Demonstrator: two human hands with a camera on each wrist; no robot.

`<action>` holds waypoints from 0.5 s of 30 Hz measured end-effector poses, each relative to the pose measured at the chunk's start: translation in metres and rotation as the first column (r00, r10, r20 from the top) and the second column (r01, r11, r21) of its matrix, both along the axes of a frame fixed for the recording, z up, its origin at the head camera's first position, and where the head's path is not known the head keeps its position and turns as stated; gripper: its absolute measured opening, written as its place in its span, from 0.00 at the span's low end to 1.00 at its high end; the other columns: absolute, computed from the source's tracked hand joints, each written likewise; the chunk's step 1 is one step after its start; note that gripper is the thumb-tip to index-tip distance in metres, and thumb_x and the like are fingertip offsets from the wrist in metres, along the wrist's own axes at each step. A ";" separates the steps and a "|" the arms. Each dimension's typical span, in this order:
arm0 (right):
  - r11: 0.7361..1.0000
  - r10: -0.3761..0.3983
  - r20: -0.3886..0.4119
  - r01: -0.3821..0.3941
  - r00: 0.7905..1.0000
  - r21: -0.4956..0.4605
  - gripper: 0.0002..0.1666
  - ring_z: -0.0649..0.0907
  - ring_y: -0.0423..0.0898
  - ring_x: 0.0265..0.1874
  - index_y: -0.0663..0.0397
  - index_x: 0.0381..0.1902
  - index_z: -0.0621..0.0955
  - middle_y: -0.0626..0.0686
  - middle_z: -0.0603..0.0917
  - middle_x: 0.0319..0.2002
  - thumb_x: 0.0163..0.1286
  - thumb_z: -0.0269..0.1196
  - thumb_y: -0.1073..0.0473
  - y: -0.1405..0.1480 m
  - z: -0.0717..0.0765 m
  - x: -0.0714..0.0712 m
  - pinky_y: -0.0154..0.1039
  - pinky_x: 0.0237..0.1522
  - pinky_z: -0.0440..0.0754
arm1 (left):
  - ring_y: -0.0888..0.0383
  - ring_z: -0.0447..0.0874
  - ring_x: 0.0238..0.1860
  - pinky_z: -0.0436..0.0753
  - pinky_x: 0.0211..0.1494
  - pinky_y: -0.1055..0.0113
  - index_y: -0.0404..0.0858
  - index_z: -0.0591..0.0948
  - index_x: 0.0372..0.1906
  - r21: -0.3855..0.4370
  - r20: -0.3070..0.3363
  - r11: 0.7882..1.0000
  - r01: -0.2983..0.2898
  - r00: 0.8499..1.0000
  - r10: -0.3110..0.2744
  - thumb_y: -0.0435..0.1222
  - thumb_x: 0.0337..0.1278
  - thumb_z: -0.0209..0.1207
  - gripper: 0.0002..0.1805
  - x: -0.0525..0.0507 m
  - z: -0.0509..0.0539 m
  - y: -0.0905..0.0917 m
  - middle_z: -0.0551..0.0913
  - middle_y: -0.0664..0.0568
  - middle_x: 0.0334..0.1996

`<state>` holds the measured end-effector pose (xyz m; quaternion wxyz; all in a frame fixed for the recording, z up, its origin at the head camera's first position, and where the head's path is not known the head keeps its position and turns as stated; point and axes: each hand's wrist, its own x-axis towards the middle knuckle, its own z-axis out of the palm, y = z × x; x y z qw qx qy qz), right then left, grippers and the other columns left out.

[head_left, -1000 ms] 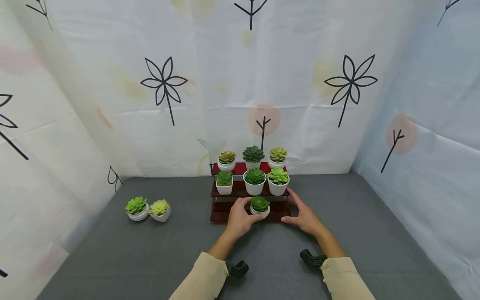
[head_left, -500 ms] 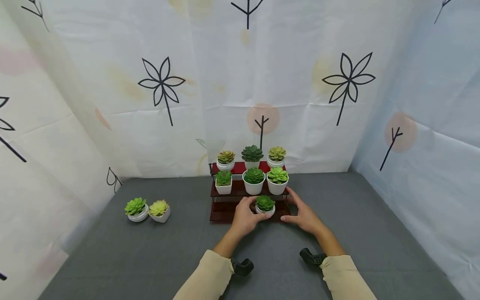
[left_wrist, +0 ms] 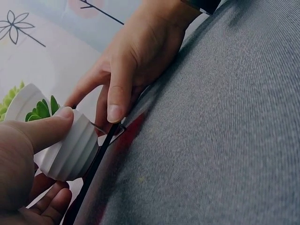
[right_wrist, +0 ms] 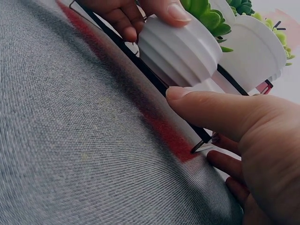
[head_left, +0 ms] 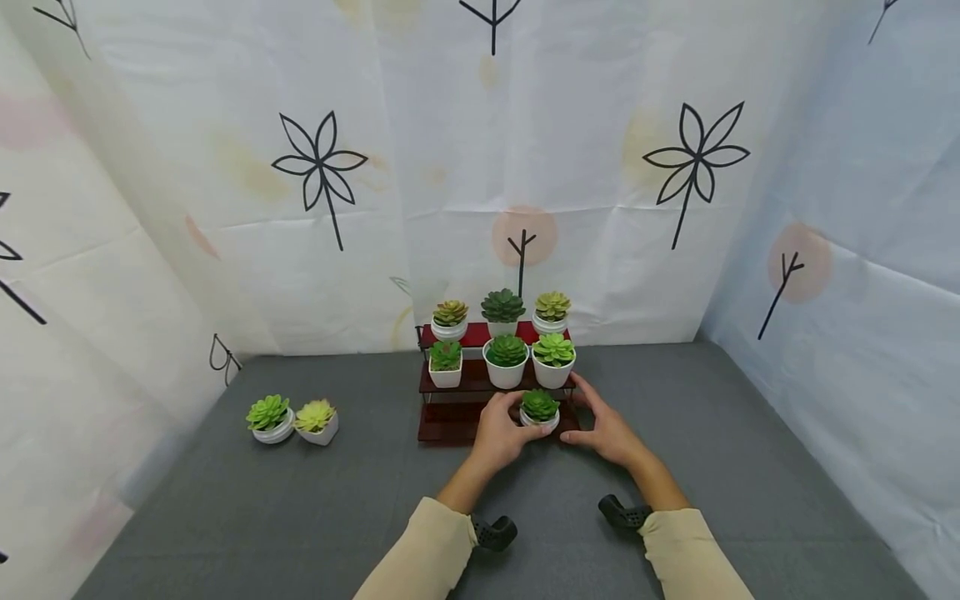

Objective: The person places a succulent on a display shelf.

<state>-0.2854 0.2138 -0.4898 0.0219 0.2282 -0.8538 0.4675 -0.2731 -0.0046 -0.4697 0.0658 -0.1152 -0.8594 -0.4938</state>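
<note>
Three-tier shelf [head_left: 476,377]: far centre. Right hand [head_left: 613,435], spread wide, touches its right end. Left hand [head_left: 498,435] pinches small potted succulent [head_left: 540,410] from the left; pot upright, just left of right hand, at lowest tier [head_left: 448,423]; contact unclear.

Curtained-off tabletop booth, makeshift studio or lab type. Grey cloth-covered surface [head_left: 300,517] is enclosed at back and sides by pale creased sheets [head_left: 450,142], printed with line-drawn flowers and trees. Building type can't be told.
</note>
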 end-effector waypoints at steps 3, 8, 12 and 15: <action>1.000 -0.002 0.009 0.002 1.000 0.005 0.57 0.68 0.65 0.64 0.50 0.78 0.51 0.67 0.71 0.64 0.59 0.73 0.55 0.000 -0.001 0.000 0.68 0.59 0.63 | 0.61 0.74 0.37 0.77 0.39 0.68 0.37 0.80 0.58 -0.002 -0.001 1.000 -0.006 1.000 0.006 0.43 0.41 0.77 0.34 -0.001 -0.002 0.004 0.77 0.53 0.41; 1.000 0.002 0.024 -0.002 1.000 -0.001 0.58 0.68 0.65 0.65 0.49 0.78 0.51 0.67 0.70 0.64 0.59 0.73 0.54 0.000 -0.001 0.000 0.69 0.59 0.62 | 0.60 0.76 0.37 0.78 0.39 0.67 0.36 0.80 0.57 0.015 -0.015 1.000 -0.027 1.000 0.027 0.43 0.40 0.77 0.35 0.001 -0.005 0.011 0.77 0.53 0.40; 1.000 0.008 0.020 -0.008 1.000 -0.017 0.59 0.68 0.64 0.64 0.49 0.78 0.51 0.66 0.70 0.65 0.58 0.73 0.55 0.001 0.000 0.000 0.69 0.59 0.62 | 0.59 0.77 0.37 0.78 0.38 0.66 0.36 0.81 0.56 0.023 -0.045 0.999 -0.034 0.998 0.035 0.42 0.39 0.78 0.34 0.002 -0.004 0.017 0.78 0.53 0.39; 1.000 0.009 0.020 -0.009 1.000 -0.018 0.59 0.68 0.64 0.65 0.49 0.78 0.51 0.66 0.69 0.66 0.58 0.74 0.55 0.001 0.001 -0.001 0.69 0.59 0.62 | 0.59 0.77 0.37 0.78 0.38 0.66 0.37 0.81 0.56 0.023 -0.048 0.999 -0.041 0.998 0.042 0.42 0.40 0.77 0.33 0.003 -0.004 0.021 0.78 0.53 0.39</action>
